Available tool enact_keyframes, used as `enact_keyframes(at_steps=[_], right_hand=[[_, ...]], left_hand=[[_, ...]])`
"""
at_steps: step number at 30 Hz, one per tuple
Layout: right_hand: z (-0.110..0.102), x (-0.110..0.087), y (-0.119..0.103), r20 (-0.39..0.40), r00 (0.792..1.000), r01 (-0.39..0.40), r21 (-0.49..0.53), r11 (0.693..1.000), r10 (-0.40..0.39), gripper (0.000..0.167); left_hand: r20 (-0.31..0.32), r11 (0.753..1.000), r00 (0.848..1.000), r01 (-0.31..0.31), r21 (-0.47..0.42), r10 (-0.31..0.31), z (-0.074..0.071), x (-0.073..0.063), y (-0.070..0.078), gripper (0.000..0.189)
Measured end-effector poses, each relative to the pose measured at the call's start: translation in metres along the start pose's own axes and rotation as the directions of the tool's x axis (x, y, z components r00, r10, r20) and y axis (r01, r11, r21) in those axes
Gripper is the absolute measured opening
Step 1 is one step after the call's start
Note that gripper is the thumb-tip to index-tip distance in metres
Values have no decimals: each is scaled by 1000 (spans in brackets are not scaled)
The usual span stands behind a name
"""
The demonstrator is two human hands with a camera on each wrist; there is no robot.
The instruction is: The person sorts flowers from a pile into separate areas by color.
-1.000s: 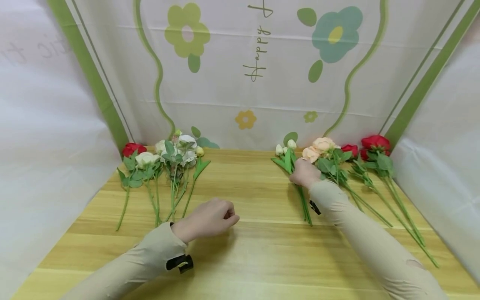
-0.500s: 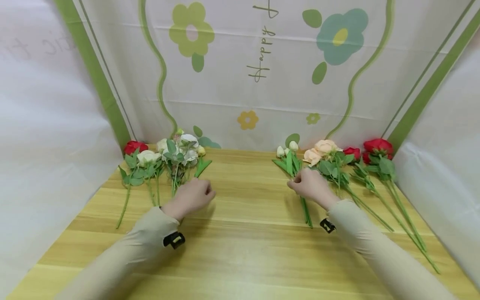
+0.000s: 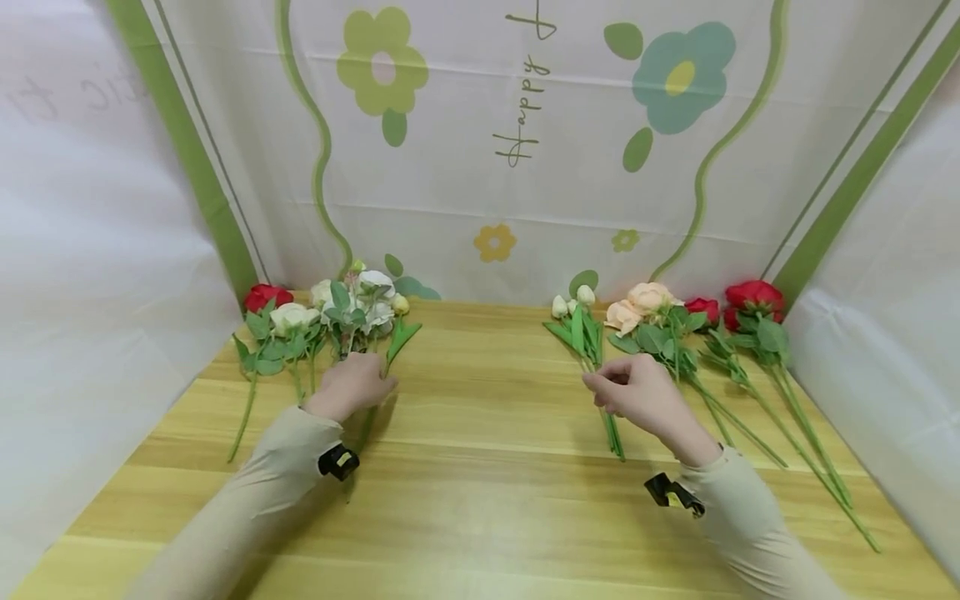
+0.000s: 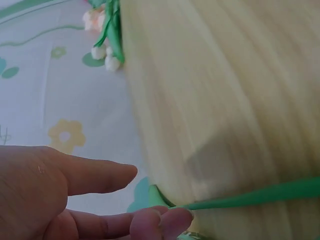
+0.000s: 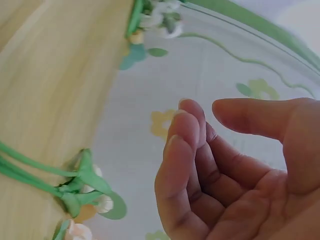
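In the head view my left hand [image 3: 351,387] is over the stems of the left flower row, by the single yellow tulip [image 3: 401,305]. The left wrist view has a green tulip stem [image 4: 260,195] running up to its fingertips, with the thumb well apart from the fingers. My right hand [image 3: 641,396] hovers beside the stems of the white tulips [image 3: 585,294]. Its fingers bend loosely and a gap separates them from the thumb in the right wrist view, with nothing between. The white tulips lie on the table, their green leaves [image 3: 577,329] spread below the heads.
Left of the yellow tulip lie white flowers [image 3: 375,283], a cream rose [image 3: 292,318] and a red rose [image 3: 267,297]. Peach roses [image 3: 648,297] and red roses [image 3: 753,296] lie at right. A printed cloth [image 3: 450,167] hangs behind the wooden table [image 3: 480,500].
My left hand has gone from the table's middle left and away to the left row's stems. My right hand has drawn back from the white tulips, which stay on the table.
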State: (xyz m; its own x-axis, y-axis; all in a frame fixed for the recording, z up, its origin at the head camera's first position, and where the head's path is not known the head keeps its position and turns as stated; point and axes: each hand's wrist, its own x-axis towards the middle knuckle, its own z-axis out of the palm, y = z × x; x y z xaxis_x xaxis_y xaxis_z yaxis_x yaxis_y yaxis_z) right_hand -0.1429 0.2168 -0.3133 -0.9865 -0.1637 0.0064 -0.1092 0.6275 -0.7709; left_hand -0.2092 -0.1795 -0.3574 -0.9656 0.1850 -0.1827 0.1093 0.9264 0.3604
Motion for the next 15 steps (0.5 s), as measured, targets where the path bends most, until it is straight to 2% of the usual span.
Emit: enact_keyframes(at_steps=[4,8,15], right_hand=[[-1,-5,-4,-20,1000,-3,23,1000,4,32],[0,-7,-6,-11,1000,4,28,1000,-4,31],[-1,-5,-8,7,1000,5,180,984,-7,29]], left_hand=[[-32,1000,999,19,-16,-19,-2,1,1,50],[-21,999,999,29,-21,-29,-1,2,-3,49],[-30,1000,999,24,2,-24,-1,4,-5,50]])
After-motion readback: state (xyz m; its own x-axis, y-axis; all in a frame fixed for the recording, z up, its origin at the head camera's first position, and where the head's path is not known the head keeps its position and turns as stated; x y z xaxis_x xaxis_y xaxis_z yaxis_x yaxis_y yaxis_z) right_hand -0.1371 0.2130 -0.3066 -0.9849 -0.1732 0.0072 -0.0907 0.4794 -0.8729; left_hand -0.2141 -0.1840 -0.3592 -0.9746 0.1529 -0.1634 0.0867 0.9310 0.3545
